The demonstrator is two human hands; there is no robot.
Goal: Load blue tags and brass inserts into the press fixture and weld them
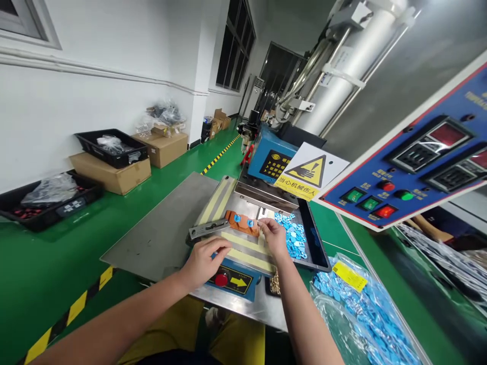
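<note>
On the press bed, striped with pale tape, lies an orange-brown fixture [232, 221] with two small blue pieces [250, 223] on it. My right hand [273, 237] is at the fixture's right end, fingertips pinched together; what they hold, if anything, is too small to name. My left hand [207, 258] is closed, thumb against the curled fingers, over the front left of the bed, near a slotted metal bar [208, 229]. Whether anything sits between its fingers is hidden. Above the fixture is the press's metal plate [266, 196].
Right of the fixture, a black tray [317, 243] holds many blue pieces. A red button [221, 279] is on the press front. Small gold parts [275, 284] sit by my right forearm. Bags of blue pieces [365, 309] lie at right, below a control panel [411, 167].
</note>
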